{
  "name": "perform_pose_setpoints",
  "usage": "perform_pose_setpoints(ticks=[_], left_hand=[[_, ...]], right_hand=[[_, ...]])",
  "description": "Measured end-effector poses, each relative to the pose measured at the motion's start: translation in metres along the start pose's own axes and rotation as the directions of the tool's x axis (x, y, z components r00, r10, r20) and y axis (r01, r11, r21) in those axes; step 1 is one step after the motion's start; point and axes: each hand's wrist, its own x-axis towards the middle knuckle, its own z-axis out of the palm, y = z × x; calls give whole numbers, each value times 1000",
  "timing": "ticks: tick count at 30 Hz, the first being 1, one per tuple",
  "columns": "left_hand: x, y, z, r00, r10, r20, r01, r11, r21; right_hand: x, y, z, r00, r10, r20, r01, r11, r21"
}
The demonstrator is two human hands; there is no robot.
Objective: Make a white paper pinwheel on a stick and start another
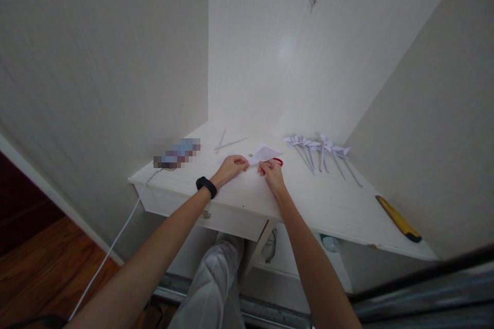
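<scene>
A white sheet of paper (263,153), folded into a triangle, lies on the white desk (309,200). My left hand (230,167) rests on its left part, fingers curled and pinching the paper's edge. My right hand (271,171) presses the paper's lower right part with fingertips pinched together. A red object (278,161), possibly scissor handles, shows just behind my right hand, mostly hidden. A black band sits on my left wrist (206,185).
Several white paper pinwheels on sticks (320,151) lie at the back right. Two thin white sticks (227,142) lie at the back left. A yellow utility knife (397,218) lies near the right edge. A blurred object (177,153) with a white cable (116,241) sits far left.
</scene>
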Motion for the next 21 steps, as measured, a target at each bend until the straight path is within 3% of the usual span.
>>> perform_pose_setpoints(ticks=[8, 21], left_hand=[[0, -1, 0, 1000, -7, 7, 8, 1000, -10], [0, -5, -1, 998, 11, 63, -10, 1000, -15]], right_hand=[[2, 6, 1, 997, 8, 75, -7, 1000, -24], [2, 7, 2, 996, -3, 92, 6, 999, -33]])
